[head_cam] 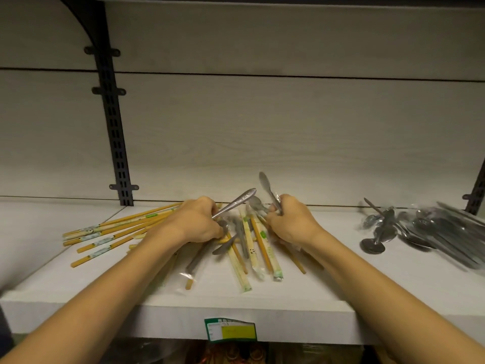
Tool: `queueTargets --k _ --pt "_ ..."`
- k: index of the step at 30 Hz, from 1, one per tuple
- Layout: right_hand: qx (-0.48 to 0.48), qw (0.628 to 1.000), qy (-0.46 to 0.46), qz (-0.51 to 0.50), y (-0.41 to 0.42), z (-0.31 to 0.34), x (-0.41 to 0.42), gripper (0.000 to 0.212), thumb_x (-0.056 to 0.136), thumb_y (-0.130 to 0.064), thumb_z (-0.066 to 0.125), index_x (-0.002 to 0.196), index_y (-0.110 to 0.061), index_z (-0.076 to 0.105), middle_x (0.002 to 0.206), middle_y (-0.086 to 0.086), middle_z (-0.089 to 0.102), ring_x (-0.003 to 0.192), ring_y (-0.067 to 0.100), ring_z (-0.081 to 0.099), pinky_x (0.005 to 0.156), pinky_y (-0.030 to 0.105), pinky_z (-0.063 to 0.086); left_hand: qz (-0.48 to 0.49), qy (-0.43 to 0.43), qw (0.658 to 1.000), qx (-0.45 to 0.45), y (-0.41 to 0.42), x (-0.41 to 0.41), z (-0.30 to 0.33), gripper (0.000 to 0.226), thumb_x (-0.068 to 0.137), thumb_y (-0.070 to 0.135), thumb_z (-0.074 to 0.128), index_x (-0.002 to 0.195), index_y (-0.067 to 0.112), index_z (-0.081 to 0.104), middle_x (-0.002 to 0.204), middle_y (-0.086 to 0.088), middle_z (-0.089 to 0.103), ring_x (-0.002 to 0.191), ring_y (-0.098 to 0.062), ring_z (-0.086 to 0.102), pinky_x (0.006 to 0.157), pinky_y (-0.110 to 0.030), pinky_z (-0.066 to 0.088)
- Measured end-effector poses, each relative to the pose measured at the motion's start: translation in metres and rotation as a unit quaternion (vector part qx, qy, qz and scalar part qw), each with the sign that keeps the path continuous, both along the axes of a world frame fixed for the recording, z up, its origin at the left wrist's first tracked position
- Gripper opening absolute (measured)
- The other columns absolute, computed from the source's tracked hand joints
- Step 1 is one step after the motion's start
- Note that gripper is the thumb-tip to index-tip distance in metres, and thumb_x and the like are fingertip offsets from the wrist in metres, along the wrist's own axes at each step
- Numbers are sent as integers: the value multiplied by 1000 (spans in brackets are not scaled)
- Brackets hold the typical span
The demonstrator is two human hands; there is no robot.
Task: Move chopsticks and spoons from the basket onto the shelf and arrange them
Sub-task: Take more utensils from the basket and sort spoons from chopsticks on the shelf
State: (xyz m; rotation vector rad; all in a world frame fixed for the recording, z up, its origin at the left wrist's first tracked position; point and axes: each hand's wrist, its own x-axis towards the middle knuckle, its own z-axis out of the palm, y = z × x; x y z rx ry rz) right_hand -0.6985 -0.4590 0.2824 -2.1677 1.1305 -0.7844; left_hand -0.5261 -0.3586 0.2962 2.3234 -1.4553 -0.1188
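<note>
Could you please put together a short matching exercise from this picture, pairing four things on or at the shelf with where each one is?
Things:
1. bare chopsticks
2. loose spoons
3. wrapped chopsticks
4. label

Places:
A. on the front edge of the shelf
B. at the right end of the shelf
C. at the left, fanned out
D. in the middle, between the two hands

Pairs: 1-C, 2-B, 3-D, 4-A

The left hand and the right hand each grip a spoon handle over the middle pile.
</note>
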Motion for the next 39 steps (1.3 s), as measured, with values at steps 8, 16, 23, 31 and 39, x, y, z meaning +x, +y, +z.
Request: queueTargets --k 8,16,23,31,39 --pt "-6 992 102 70 14 -3 0 65 60 -60 81 101 -21 50 98 -7 58 91 14 57 75 32 50 29 -25 999 -11 6 -4 1 35 91 49 52 71 21 44 75 -1 50 75 -23 51 57 -30 36" --pt "10 994 105 17 9 5 -12 43 74 -22 73 109 -16 49 105 4 55 93 22 54 65 28 43 -13 -57 996 -61 18 -12 12 14 101 30 32 97 18 37 77 0 48 68 -19 47 58 -34 35" --pt "-16 994 109 28 9 -2 -10 47 71 -29 77 107 -16 50 104 3 58 92 21 56 71 31 48 -16 -54 996 -74 19 -25 9 9 101 22 34 99 14 37 79 -4 50 67 -20 47 54 -34 32" --pt "79 992 -95 -40 -3 0 -9 26 77 -28 68 93 -14 53 90 8 63 83 28 62 68 37 52 -30 12 995 -96 14 -42 7 35 91 54 52 90 19 55 87 -2 59 80 -19 56 63 -31 41" --pt "144 978 -145 -48 -4 -7 -5 25 78 -17 66 96 -11 50 94 13 64 85 29 66 68 36 55 -20 39 999 6 0 -67 -5 45 65 54 79 80 23 50 86 4 53 81 -14 51 60 -27 39"
